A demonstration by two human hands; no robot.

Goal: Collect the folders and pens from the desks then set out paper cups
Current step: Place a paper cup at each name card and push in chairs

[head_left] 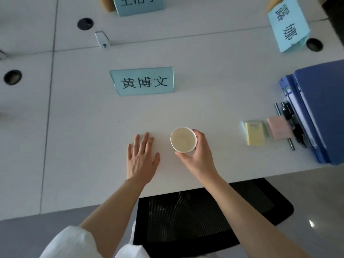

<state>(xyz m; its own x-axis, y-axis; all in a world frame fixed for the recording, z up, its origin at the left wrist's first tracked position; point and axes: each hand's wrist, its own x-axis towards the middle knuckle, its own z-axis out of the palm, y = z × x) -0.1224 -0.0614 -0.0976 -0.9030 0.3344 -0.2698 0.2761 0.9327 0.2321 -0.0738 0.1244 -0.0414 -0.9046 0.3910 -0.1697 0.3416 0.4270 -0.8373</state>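
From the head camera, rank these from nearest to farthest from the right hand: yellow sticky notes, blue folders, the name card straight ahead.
From the right hand, gripping the paper cup:
1. Yellow sticky notes, to its right.
2. Name card, ahead and left.
3. Blue folders, at the desk's right end.

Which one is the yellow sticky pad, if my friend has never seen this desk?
Start at the big stack of blue plastic folders on the right end of the white desk. Just left of it lie black pens and two small square pads side by side. The yellow sticky pad is the one farther from the folders; its neighbour, the pink sticky pad, lies against the pens.
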